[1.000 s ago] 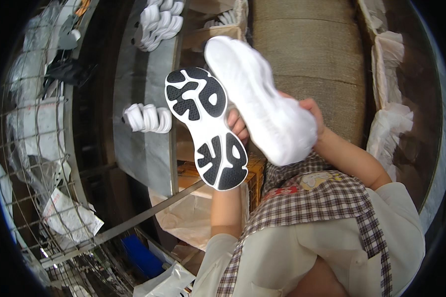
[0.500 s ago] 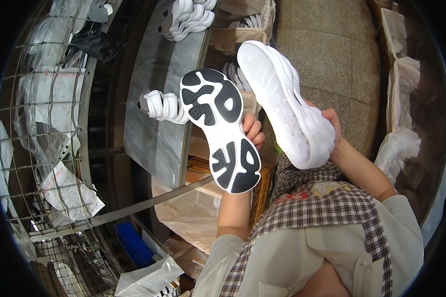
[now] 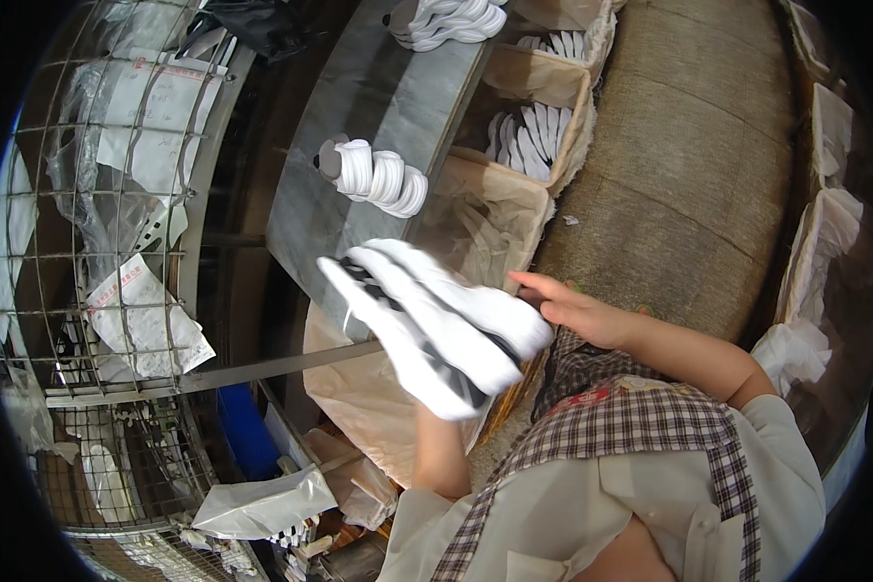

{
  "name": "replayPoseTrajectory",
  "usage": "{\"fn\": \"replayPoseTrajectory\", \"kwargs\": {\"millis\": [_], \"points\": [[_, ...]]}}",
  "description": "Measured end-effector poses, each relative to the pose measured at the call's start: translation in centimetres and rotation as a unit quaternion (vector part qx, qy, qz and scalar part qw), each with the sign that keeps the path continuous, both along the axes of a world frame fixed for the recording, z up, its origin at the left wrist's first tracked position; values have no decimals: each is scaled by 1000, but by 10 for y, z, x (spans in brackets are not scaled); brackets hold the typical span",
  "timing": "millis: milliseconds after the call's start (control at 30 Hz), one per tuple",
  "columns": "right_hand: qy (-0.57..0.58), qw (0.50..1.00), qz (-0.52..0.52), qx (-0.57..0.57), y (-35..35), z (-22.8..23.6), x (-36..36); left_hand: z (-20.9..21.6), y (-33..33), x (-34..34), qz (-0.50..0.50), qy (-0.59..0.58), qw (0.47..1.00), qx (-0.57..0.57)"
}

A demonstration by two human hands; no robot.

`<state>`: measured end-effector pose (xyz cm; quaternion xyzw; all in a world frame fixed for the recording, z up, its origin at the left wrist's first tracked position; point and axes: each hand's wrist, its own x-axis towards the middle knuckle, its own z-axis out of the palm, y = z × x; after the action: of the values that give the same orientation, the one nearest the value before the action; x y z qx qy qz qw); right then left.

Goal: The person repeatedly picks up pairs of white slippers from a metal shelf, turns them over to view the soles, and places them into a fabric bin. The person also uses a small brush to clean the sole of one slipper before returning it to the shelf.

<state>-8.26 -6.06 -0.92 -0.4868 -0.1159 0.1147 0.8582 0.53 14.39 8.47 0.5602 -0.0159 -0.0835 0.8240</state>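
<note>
White shoe soles with black tread patches (image 3: pixel 436 320), blurred by motion, are held pressed side by side above the bench's near end. They tilt with their toe ends toward the upper left. My left forearm (image 3: pixel 440 456) reaches up beneath them; that hand is hidden behind the soles and appears to carry them. My right hand (image 3: pixel 582 312) is beside their heel end, fingers stretched out toward the left, holding nothing. Whether its fingertips brush the soles, I cannot tell.
A row of similar soles (image 3: pixel 373 175) lies on the grey bench (image 3: pixel 310 209), with another stack (image 3: pixel 446 21) farther back. Cloth-lined bins (image 3: pixel 500 199) run along its right side, some holding soles. A wire rack (image 3: pixel 116 378) with papers stands left. More lined bins (image 3: pixel 795 281) line the right.
Both soles, held apart before with one in each hand, are now together at the left hand. My right hand has let go. The view has shifted, and the bench appears farther right.
</note>
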Motion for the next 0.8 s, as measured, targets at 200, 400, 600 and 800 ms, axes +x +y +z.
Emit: {"fn": "replayPoseTrajectory", "kwargs": {"millis": [200,400,600,800], "points": [[165,980,-106,-46,-31,-43,-29,-6,87,148,79,188,972,118],[353,903,-237,-57,-59,-84,-106,-59,117,284,-69,334,940,0],[330,867,-370,-44,-72,-109,-152,-41,131,266,-59,-81,853,512],[340,840,-412,-92,-84,-139,-195,100,-25,203,280,-426,793,333]]}}
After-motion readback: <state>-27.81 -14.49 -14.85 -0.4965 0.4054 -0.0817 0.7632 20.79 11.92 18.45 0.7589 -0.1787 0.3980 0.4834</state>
